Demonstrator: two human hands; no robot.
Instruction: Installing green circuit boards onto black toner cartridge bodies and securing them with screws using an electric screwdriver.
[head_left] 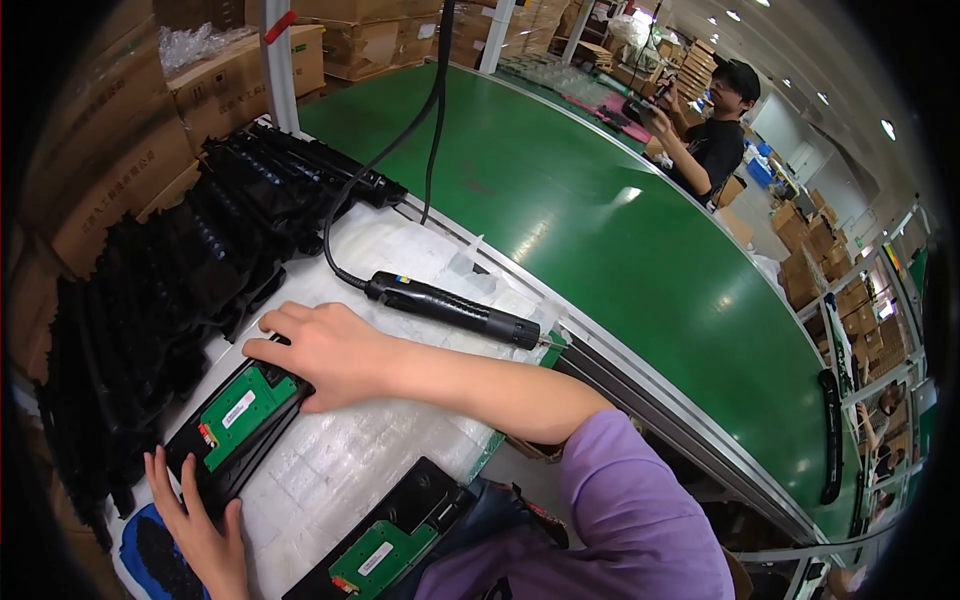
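Observation:
A long black plastic housing (262, 440) with a green circuit board (240, 410) in it lies slanted on the bench in front of me. My right hand (325, 355) is closed over its far end, thumb on one side and fingers bent over the other. At the near end, my left hand (200, 530) touches the housing with its fingers stretched and spread. A second black housing (430, 500) with a green board (375, 562) lies nearest my body, partly cut off by the picture's lower rim. Beyond my right forearm, a black electric screwdriver (455, 312) lies on its side with its cord attached.
Many similar black plastic parts (190, 250) are piled along the left side. White wrapping (330, 480) covers the bench. Past a metal rail runs a green conveyor belt (600, 230), with a person (715, 130) standing across it. Cardboard boxes (120, 150) are stacked behind the pile.

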